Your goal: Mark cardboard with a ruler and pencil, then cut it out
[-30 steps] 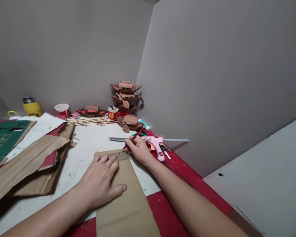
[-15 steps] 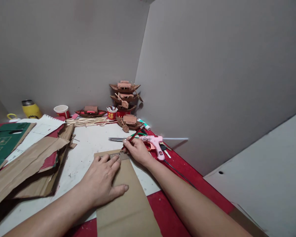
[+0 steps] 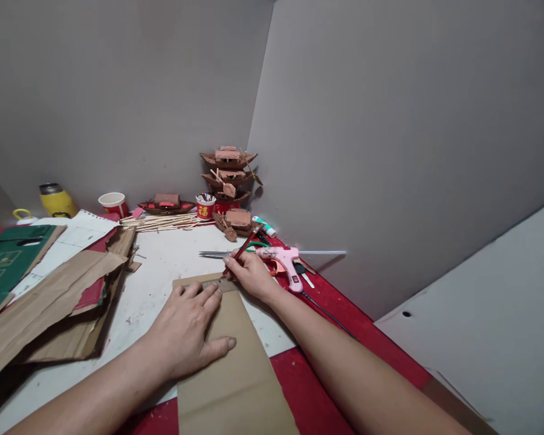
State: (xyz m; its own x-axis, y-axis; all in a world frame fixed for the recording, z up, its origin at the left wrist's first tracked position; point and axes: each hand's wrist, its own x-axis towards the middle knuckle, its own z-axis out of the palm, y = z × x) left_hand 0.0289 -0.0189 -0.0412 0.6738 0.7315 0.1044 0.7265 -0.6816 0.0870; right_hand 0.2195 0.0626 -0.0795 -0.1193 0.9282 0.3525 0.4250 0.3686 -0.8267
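A long strip of brown cardboard [image 3: 236, 380] lies in front of me, and a metal ruler [image 3: 228, 283] rests across its far end. My left hand [image 3: 188, 332] is flat on the cardboard with its fingers spread, the fingertips pressing on the ruler. In my right hand [image 3: 251, 275] a dark red pencil [image 3: 241, 249] is pinched, its lower end at the ruler's far edge. Just beyond that hand lie scissors [image 3: 212, 255] and a pink glue gun [image 3: 292, 266] with a clear glue stick in it.
Cardboard pieces [image 3: 54, 302] and a sheet of paper [image 3: 79, 232] are piled on the left. At the back are thin wooden sticks [image 3: 163, 223], a red cup [image 3: 205, 206], a white-and-red bowl [image 3: 113, 204], a yellow bottle [image 3: 57, 200] and stacked model boats [image 3: 229, 158]. Grey walls [image 3: 367, 133] close the corner.
The pencil stands a little more upright in my right hand. My left hand, the ruler and the cardboard have stayed in place.
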